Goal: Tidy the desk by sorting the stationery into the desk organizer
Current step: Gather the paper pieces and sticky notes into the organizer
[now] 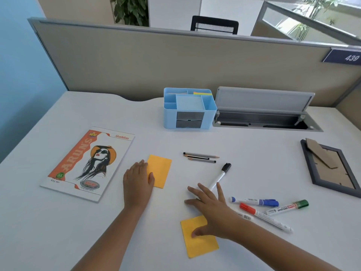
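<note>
Now, far left lay a notebook (88, 163), untouched. Next, the left hand (138, 180) lay flat on the desk (58, 231), fingers together, its thumb covering an edge of one yellow pad (160, 170). Behind stood the blue organizer (188, 108), its back slots hard to read. Three pencils (200, 157) waited mid-desk. The right hand (211, 210), fingers spread, hid part of a second pad (199, 243) and a black marker's (220, 177) tail; more markers (269, 208) lay beyond.

White desk (254, 145) bearing: blue organizer (190, 108) far centre; notebook (88, 163) left; two orange sticky pads (159, 171) (199, 236); pencils (201, 157); five markers (259, 202) near right; picture frame (332, 169) far right.
</note>
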